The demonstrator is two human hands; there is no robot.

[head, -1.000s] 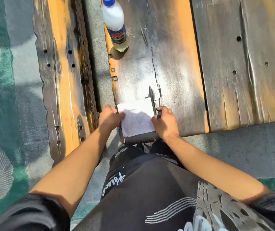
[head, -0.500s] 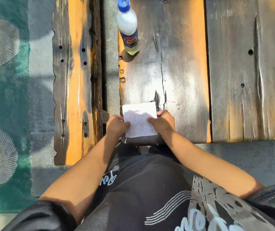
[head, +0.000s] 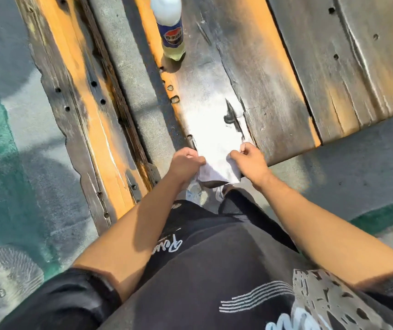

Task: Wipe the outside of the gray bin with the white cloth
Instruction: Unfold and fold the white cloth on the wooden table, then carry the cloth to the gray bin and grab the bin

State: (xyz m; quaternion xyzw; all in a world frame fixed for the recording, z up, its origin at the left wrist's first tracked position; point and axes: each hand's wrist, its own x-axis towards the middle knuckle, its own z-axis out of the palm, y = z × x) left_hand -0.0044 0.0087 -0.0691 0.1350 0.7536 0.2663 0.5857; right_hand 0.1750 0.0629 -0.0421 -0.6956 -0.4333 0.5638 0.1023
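Partly legible, trousers (head: 205, 270) print: "Raw".

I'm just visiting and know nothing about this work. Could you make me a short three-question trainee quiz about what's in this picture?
1. True or false: both hands pinch the white cloth at the near edge of the wooden table.
2. Which hand is nearer the bench: A) left hand B) right hand?
3. Fill in: the bottle stands upright on the ____, apart from the hands.

Key: 1 true; 2 A; 3 table. The gray bin is barely visible here, only a dark sliver under the cloth.
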